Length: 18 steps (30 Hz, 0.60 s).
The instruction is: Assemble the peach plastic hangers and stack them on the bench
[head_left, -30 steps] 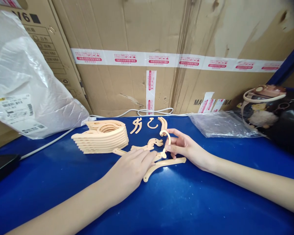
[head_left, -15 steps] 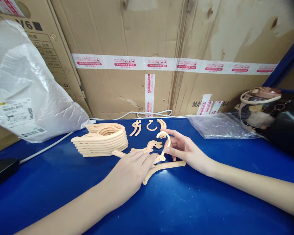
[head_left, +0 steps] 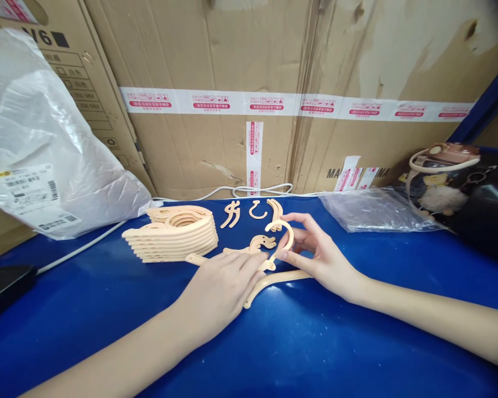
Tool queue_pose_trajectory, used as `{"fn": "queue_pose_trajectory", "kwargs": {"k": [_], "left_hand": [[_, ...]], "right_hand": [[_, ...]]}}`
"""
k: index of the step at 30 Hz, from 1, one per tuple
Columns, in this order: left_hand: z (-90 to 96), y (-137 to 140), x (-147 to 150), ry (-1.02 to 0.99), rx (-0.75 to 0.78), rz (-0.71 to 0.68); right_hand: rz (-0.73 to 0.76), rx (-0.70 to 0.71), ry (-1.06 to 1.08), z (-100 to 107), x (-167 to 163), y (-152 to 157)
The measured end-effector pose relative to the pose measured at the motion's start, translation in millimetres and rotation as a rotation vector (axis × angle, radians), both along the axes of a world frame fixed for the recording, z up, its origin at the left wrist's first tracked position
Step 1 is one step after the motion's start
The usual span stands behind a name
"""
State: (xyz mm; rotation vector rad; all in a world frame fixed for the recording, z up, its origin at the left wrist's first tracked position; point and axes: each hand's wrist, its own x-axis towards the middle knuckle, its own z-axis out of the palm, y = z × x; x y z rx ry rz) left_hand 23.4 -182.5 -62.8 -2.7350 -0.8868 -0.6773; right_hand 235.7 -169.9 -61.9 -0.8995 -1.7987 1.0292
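My right hand [head_left: 317, 249] pinches a beige plastic hanger hook [head_left: 291, 236] between thumb and fingers, its curve standing up. The hook's lower end meets a beige hanger arm [head_left: 195, 259]; my left hand [head_left: 218, 284] is closed over that arm, hiding most of it. Whether hook and arm are joined, I cannot tell. Just in front lies another curved hanger arm [head_left: 276, 278], passing below my right hand. Behind my left fingers rests a piece with an animal-head shape [head_left: 261, 242], partly covered.
A neat stack of beige hangers [head_left: 178, 240] stands at left. Farther back lie several small hanger parts [head_left: 231, 214] and a loose hook [head_left: 257, 210]. A white bag [head_left: 53, 149], cardboard boxes [head_left: 215, 143], a clear plastic bag [head_left: 377, 210] and a bottle [head_left: 443, 177] border the blue table [head_left: 315, 342].
The hook in my right hand has turned slightly, its curve now reaching a little farther right. My left hand stays over the hanger arm, shifted very slightly. The view has moved a little.
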Motion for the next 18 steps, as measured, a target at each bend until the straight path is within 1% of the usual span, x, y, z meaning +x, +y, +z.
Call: {"fn": "queue_pose_trajectory", "kwargs": {"k": [2,3,5,6,8,10,11,13,15,18], "left_hand": [[4.7,-3.4,0.1,0.001,-0.011,0.025],[7.4,-5.5,0.1,-0.006,-0.041,0.05],[13.1,-9.8,-0.2,-0.048,-0.157,0.114],[15.9,-11.6,-0.4,-0.08,-0.238,0.145],[20.1,-13.6,-1.1,-0.144,-0.414,0.197],[21.8,-13.1,-1.8,-0.214,-0.572,0.22],[21.7,-12.0,-2.2,-0.255,-0.642,0.219],[20.1,-8.9,-2.5,-0.346,-0.773,0.196],[18.2,-5.8,-2.0,-0.436,-0.904,0.153],[17.5,-3.0,0.6,-0.546,-1.11,0.092]], "right_hand": [[-0.039,0.018,-0.011,0.7,-0.8,-2.7],[-0.053,0.026,-0.041,0.9,-0.9,-3.4],[-0.049,0.083,-0.164,0.8,-0.3,-3.3],[-0.029,0.147,-0.25,0.8,0.3,-2.9],[0.042,0.333,-0.446,1.1,1.3,-2.1],[0.119,0.507,-0.625,2.3,1.5,-2.7],[0.147,0.563,-0.693,3.3,1.3,-3.5],[0.18,0.62,-0.774,5.1,0.3,-5.5],[0.196,0.644,-0.787,6.1,-0.6,-7.0],[0.228,0.646,-0.739,4.8,-0.2,-7.3]]}}
